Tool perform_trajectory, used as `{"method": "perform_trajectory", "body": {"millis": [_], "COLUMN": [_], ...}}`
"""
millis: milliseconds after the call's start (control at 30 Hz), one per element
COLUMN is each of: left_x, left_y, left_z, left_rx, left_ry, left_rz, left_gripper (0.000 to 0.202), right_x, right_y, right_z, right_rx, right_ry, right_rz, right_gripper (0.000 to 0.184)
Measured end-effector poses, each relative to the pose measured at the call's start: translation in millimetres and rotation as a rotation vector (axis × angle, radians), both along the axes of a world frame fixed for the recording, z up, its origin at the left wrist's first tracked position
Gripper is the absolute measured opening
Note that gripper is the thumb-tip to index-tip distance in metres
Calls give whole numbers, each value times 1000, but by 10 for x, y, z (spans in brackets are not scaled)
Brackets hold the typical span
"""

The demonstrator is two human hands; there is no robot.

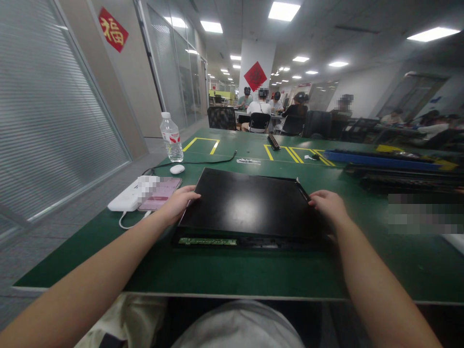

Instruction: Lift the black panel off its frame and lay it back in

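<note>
Two bare hands hold a flat, glossy black rectangular panel [250, 198] over a shallow black rectangular frame [290, 244] near the front edge of a long green-topped table [232, 273] in a busy, brightly lit office. The bare left hand [183, 199] grips the panel's left side, thumb laid on top, while the bare right hand [328, 204] pinches the opposite edge; whether its fingers also take in the frame cannot be told. The work looks to be partway through: panel and frame are together, one above the other, but the two do not sit flush. Along the near side the panel's edge lies back from the frame's rim, leaving a narrow green circuit board strip [208, 241] exposed at the left of the gap, and the frame's far right corner shows past the panel. Lining up the two outlines, or parting them fully, appears to be what is left; a single moment does not show which way the panel is headed. Nothing visible fastens the pair, and the panel's underside is hidden. To the right lie long, dark strip-like pieces [398, 178], well apart from the hands, beside a long blue bar-shaped piece [380, 159]. A pink-screened phone [166, 189] and a white rectangular power bank [123, 197] rest near the left hand, a clear plastic water bottle [171, 142] upright beyond them.
</note>
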State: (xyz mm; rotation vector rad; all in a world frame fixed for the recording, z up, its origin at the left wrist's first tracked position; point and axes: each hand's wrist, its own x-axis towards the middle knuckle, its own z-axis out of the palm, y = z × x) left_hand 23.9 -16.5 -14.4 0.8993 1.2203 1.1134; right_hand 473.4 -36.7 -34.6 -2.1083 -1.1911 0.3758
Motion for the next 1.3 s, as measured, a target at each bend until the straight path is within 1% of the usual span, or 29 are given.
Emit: {"method": "perform_trajectory", "body": {"millis": [100,233,433,567,700,800,900,967,1033,1167,1233,1300], "left_x": [12,9,-29,-86,-114,-105,-103,-120,-147,-189,-191,-185], "left_y": [-13,-12,37,65,63,59,69,83,101,136,145,146], "left_z": [29,29,-47,-102,-111,-97,-94,-103,-116,-141,-149,-156], "left_rx": [-9,-18,-7,20,43,94,199,251,284,347,371,385], "left_ry": [-30,-39,-10,38,74,45,45,96,201,430,480,510], "left_rz": [10,-12,-10,-41,-62,-60,-49,-58,-54,-40,-59,-78], "left_gripper": [43,49,54,57,57,54,51,52,51,33,25,22], "right_x": [-21,-32,-4,-7,-15,-4,0,-9,-25,-51,-53,-47], "right_y": [-13,-19,-3,-6,-8,0,7,5,-2,-21,-27,-26], "right_z": [22,33,8,6,4,-9,-10,3,21,48,50,44], "right_rx": [-2,4,3,0,1,-3,-7,-13,-18,1,9,15], "right_ry": [10,23,20,27,13,2,-8,-21,-24,2,18,31], "right_rz": [1,1,5,6,6,11,23,23,14,6,5,8], "right_gripper": [20,19,20,20,20,20,21,21,21,20,20,19]}}
